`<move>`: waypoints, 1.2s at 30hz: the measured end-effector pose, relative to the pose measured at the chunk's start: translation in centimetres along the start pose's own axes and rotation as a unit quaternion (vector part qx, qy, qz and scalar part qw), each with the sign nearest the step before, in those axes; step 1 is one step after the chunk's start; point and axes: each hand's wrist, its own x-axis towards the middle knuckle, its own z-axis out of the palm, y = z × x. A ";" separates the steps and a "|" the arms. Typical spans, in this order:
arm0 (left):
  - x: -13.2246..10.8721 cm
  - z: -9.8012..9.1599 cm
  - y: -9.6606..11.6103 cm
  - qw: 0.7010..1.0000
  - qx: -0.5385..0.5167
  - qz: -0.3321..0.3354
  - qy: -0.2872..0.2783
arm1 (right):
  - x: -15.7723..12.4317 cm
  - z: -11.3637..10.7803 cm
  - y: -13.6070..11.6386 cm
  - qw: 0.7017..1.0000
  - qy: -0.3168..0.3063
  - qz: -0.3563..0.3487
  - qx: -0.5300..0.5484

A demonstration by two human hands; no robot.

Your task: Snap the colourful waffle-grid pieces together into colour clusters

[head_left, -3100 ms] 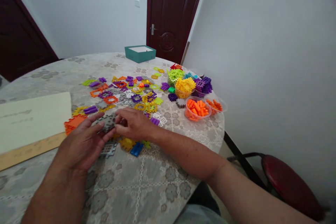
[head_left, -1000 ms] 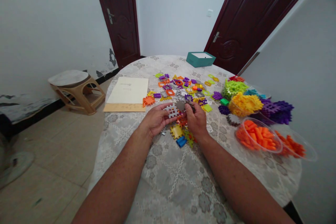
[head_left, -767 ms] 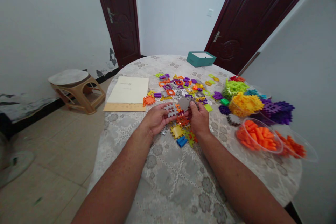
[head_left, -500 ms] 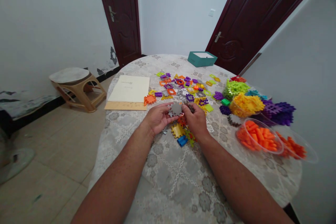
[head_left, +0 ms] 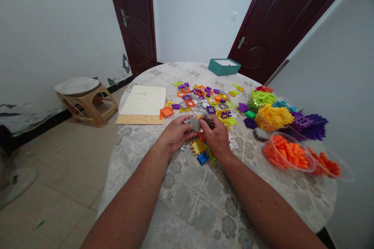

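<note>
Over the near middle of the table, my left hand (head_left: pixel 174 135) pinches a flat grey toothed building piece (head_left: pixel 193 124) between thumb and fingers. Close beside it, my right hand (head_left: pixel 218 137) is closed on a dark brown toothed building piece (head_left: pixel 209 121), its thumb at the grey piece's right edge. Whether the two pieces are joined is hidden by the fingers. Just below the hands lie a yellow square piece (head_left: pixel 197 147), a blue piece (head_left: pixel 202 158) and a lime-green piece (head_left: pixel 212 156), partly covered by my right hand. A small orange-red piece (head_left: pixel 201 136) shows between the hands.
Scattered colourful pieces (head_left: pixel 200 92) spread beyond my hands. At right stand heaps of yellow pieces (head_left: pixel 274 116) and purple pieces (head_left: pixel 314 125), and a clear tub (head_left: pixel 310 165) of orange pieces. A pale folder (head_left: pixel 143 100) lies left, a teal box (head_left: pixel 224 68) at the back.
The grey piece has shifted slightly left and turned in my fingers. My right thumb and the brown piece have moved a little left with it.
</note>
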 end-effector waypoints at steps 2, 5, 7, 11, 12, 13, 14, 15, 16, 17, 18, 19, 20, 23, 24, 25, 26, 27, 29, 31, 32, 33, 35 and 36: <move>0.0 0.1 -0.2 1.000 0.012 0.006 0.012 | 0.0 0.0 -0.1 1.000 -0.002 0.005 0.016; -0.1 0.2 -0.3 0.999 0.029 0.004 0.020 | 0.2 0.0 0.0 0.999 -0.006 0.023 0.042; -0.3 0.3 -0.2 0.998 0.056 0.001 0.021 | 0.4 0.0 0.1 0.998 -0.008 0.031 0.050; -0.8 0.6 -0.1 0.991 0.129 0.012 0.017 | 0.5 0.1 0.4 0.996 -0.015 0.044 0.072; -0.9 0.7 0.0 0.990 0.141 0.019 0.015 | 0.5 0.1 0.4 0.995 -0.018 0.050 0.082; -1.0 0.8 0.0 0.988 0.151 0.023 0.015 | 0.5 0.1 0.4 0.994 -0.018 0.055 0.091; -1.1 0.9 0.1 0.987 0.158 0.026 0.016 | 0.5 0.1 0.4 0.993 -0.019 0.059 0.098; -1.1 1.0 0.1 0.986 0.163 0.025 0.017 | 0.5 0.1 0.4 0.993 -0.020 0.062 0.104; -1.1 1.0 0.1 0.985 0.168 0.022 0.020 | 0.5 0.1 0.4 0.992 -0.021 0.062 0.106; -1.1 1.0 0.2 0.984 0.174 0.018 0.022 | 0.5 0.1 0.4 0.992 -0.023 0.060 0.106; -1.1 1.0 0.1 0.983 0.181 0.014 0.023 | 0.5 0.1 0.5 0.993 -0.026 0.057 0.104; -1.0 0.9 0.1 0.982 0.188 0.012 0.024 | 0.5 0.2 0.6 0.993 -0.029 0.054 0.101; -0.9 0.9 0.1 0.980 0.196 0.014 0.026 | 0.5 0.2 0.7 0.994 -0.031 0.049 0.096; -0.7 0.7 -0.1 0.978 0.208 0.015 0.030 | 0.4 0.4 1.0 0.995 -0.029 0.044 0.080; -0.6 0.6 -0.1 0.979 0.201 0.014 0.031 | 0.4 0.4 1.1 0.996 -0.025 0.042 0.073; -0.5 0.6 -0.2 0.982 0.187 0.011 0.030 | 0.4 0.4 1.1 0.997 -0.017 0.036 0.062; -0.5 0.7 -0.1 0.986 0.167 0.009 0.026 | 0.4 0.3 1.1 0.999 -0.005 0.021 0.047; -0.5 0.7 -0.1 0.989 0.145 0.007 0.021 | 0.3 0.3 1.0 1.000 0.008 -0.007 0.027; -0.6 0.9 -0.1 0.993 0.118 0.004 0.009 | 0.2 0.2 0.9 0.995 0.023 -0.098 -0.023; -0.6 1.0 -0.1 0.994 0.113 0.001 -0.001 | -0.1 0.2 0.6 0.978 0.010 -0.193 -0.076; -0.7 1.1 -0.1 0.994 0.110 0.001 -0.004 | -0.2 0.3 0.5 0.968 -0.006 -0.229 -0.101; -0.7 1.1 -0.1 0.995 0.102 0.003 -0.005 | -0.4 0.4 0.4 0.959 -0.024 -0.255 -0.124; -0.6 1.1 -0.2 0.997 0.072 0.007 0.002 | -0.7 0.7 0.3 0.942 -0.056 -0.291 -0.158; -0.6 1.1 -0.2 0.998 0.055 0.008 0.007 | -0.8 0.8 0.2 0.936 -0.071 -0.301 -0.170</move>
